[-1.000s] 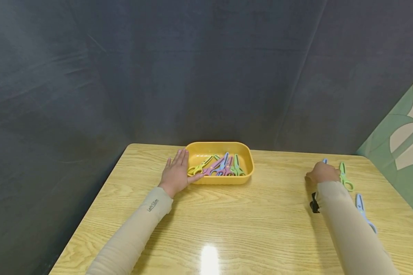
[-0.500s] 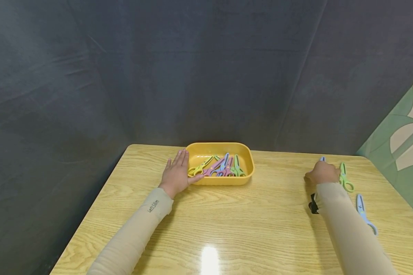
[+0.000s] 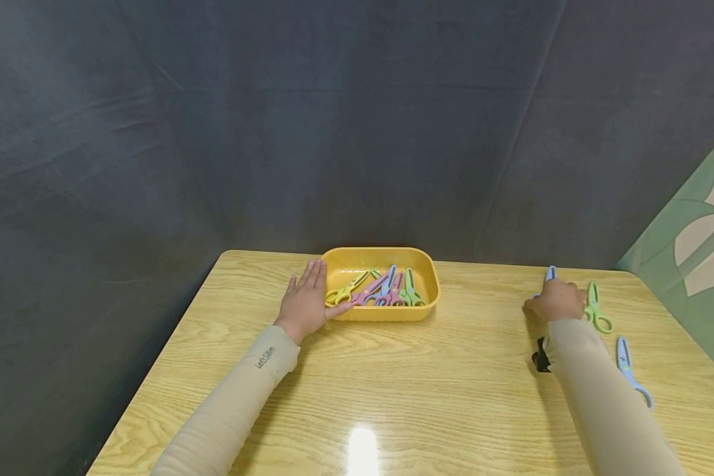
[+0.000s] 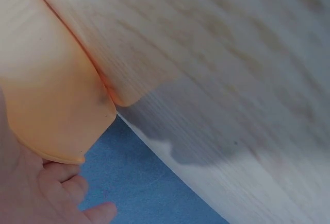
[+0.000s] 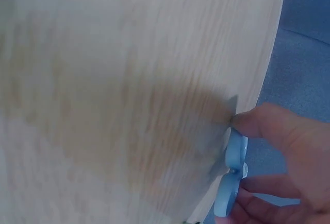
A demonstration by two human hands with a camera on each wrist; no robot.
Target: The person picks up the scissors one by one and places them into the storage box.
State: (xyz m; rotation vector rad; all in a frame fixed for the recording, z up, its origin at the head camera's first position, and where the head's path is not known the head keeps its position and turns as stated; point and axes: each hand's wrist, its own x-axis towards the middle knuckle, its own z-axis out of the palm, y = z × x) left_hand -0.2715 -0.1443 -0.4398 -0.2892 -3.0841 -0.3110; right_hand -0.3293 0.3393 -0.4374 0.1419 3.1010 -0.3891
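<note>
My left hand (image 3: 305, 299) lies with straight fingers along the left end of a yellow plastic bin (image 3: 381, 313), its thumb over the front rim. Inside the bin are several scissors, among them yellow scissors (image 3: 350, 287) and green scissors (image 3: 410, 288). Far to the right, my right hand (image 3: 556, 301) pinches light blue scissors (image 3: 550, 273), whose blade end shows beyond the knuckles. In the right wrist view, thumb and fingers grip the blue handle loops (image 5: 236, 152) close to the tabletop. The left wrist view shows fingertips (image 4: 69, 175) at the bin's edge.
Green scissors (image 3: 595, 308) lie just right of my right hand, and another light blue pair (image 3: 627, 369) lies nearer the front, beside the right sleeve. A dark cloth (image 3: 357, 132) hangs behind the wooden table (image 3: 440, 396).
My right hand has shifted slightly left, and the blue scissors in it have moved left, with more of the blade showing. The left hand and bin stay where they were.
</note>
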